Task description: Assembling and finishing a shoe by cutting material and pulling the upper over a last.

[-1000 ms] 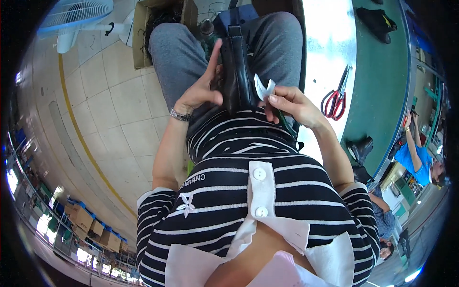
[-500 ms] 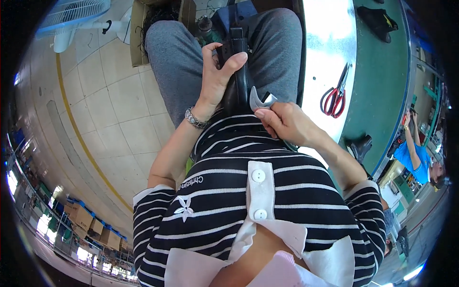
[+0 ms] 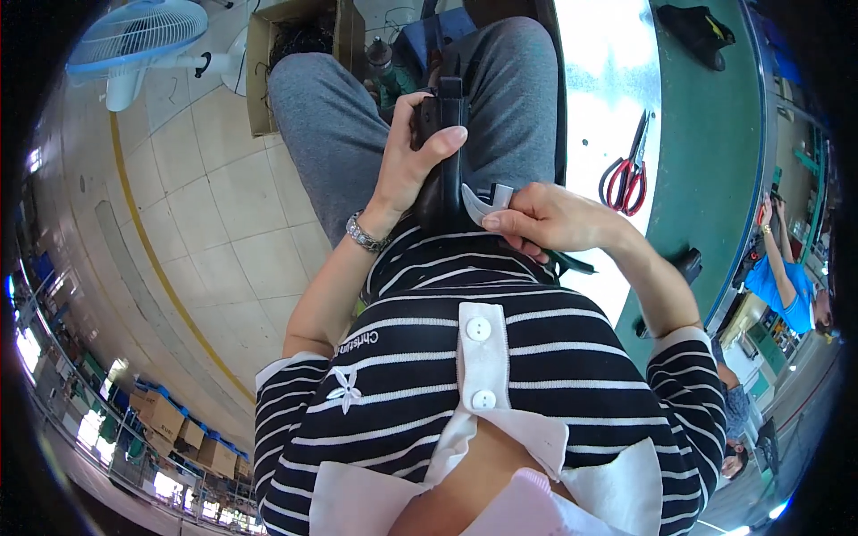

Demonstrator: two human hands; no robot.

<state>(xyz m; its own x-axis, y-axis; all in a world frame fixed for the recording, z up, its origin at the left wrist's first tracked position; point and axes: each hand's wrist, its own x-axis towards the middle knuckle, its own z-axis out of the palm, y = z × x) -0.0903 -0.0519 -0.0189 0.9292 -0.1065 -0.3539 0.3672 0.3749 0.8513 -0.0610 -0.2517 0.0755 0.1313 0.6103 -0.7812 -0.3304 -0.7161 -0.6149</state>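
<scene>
A black shoe (image 3: 439,192) stands on end between my thighs, one end toward my waist. My left hand (image 3: 413,152) is wrapped round its far part, with the thumb along the near face and the fingers behind. My right hand (image 3: 554,217) grips lasting pincers (image 3: 483,205) with a silver curved jaw, a stubby metal block and dark handles. The jaw's tip is at the shoe's right side; whether it touches I cannot tell. The palm hides most of the handles.
Red-handled scissors (image 3: 628,170) lie on the shiny metal surface to my right. Past it, black shoes (image 3: 697,36) rest on a green belt (image 3: 693,152). A carton (image 3: 262,103), a bottle (image 3: 382,64) and a fan (image 3: 134,45) stand ahead-left. Another person (image 3: 782,277) works far right.
The shoe and my left hand have shifted slightly nearer my waist. My right hand has turned, so the pincers' jaw sits closer to the shoe and a handle end shows below.
</scene>
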